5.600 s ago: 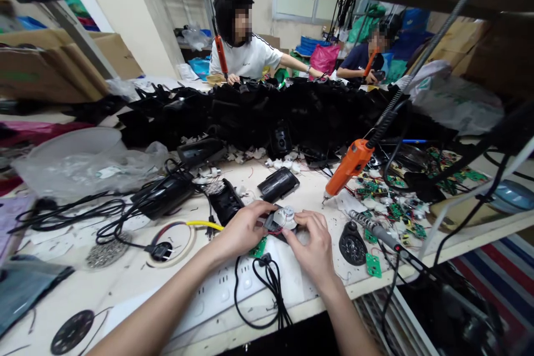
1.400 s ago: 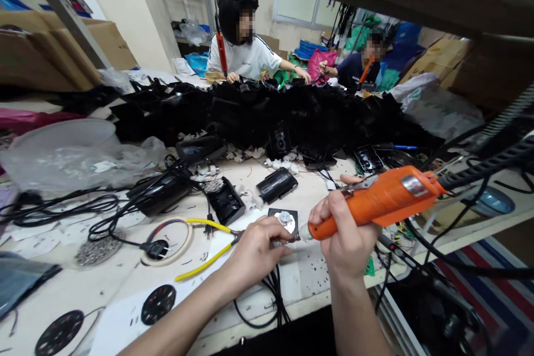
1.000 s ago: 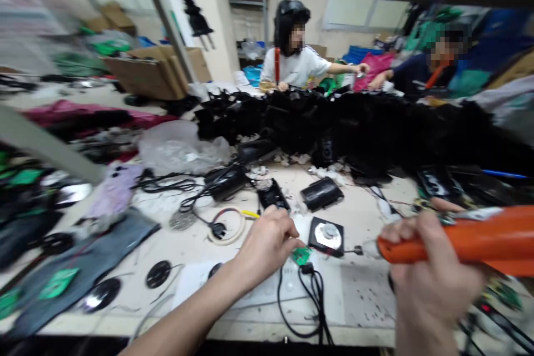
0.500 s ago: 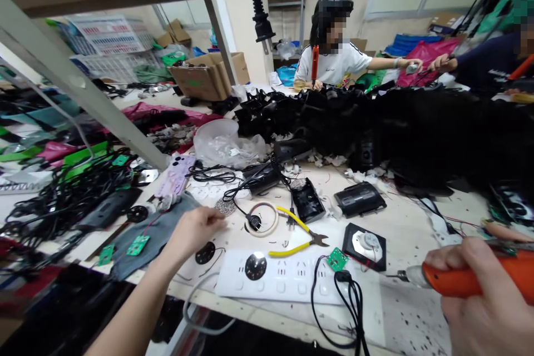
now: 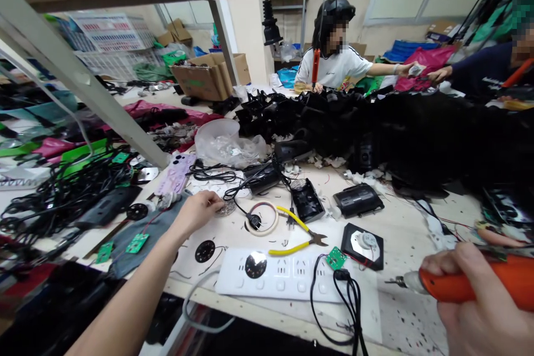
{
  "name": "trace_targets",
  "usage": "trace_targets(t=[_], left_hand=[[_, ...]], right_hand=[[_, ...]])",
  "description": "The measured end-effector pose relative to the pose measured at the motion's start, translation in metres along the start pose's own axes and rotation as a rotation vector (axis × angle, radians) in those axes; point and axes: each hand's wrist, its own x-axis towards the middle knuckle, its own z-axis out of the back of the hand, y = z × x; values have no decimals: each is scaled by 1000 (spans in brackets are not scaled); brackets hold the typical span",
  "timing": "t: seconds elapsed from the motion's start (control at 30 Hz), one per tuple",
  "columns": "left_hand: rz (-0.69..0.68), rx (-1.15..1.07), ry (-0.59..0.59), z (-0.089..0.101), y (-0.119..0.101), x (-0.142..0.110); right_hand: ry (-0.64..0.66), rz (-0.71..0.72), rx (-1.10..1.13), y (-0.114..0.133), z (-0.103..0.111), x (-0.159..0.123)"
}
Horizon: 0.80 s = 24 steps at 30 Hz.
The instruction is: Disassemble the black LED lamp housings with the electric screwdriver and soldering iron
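Note:
My left hand reaches over the table, its fingertips pinched together at the edge of a small heap of metal screws. Whatever may be between those fingers is too small to make out. At the right, my right hand is wrapped round an orange electric screwdriver, whose bit points left. Left of the bit lies a black square housing with a silver motor on it. A green circuit board with a black cord sits beside it.
A white power strip lies near the front edge, with yellow-handled cutters and a tape roll behind it. A dark heap of black parts spans the back. A plug hangs overhead. Two co-workers sit across.
My left hand has moved slightly away from me, its fingertips now at the screws. My right hand and the screwdriver have shifted a little left. The co-workers' hands have moved slightly.

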Motion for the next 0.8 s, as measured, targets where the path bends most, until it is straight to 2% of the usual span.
trace_targets(t=[0.17, 0.27, 0.3, 0.37, 0.47, 0.53, 0.6, 0.7, 0.8], left_hand=[[6, -42, -11, 12, 1, -7], [41, -105, -88, 17, -9, -14], [60, -180, -113, 18, -17, -19], [56, -513, -86, 15, -41, -34], [-21, -860, 163, -3, -95, -70], [-57, -1013, 449, -24, -133, -96], [-49, -1199, 664, -47, -163, -117], [78, -1406, 873, -71, -188, -135], [152, -1455, 998, -77, -196, -141]], right_hand=[[18, 124, 29, -8, 2, 4], [57, 122, 37, -7, 2, 5], [65, 129, 51, -6, 2, 5], [82, 130, 102, -2, 2, 2], [134, 115, 232, 9, 0, -9], [213, 108, 322, 18, 1, -19], [314, 80, 376, 26, 4, -28], [421, 46, 373, 36, 13, -36], [438, 80, 356, 40, 22, -37]])
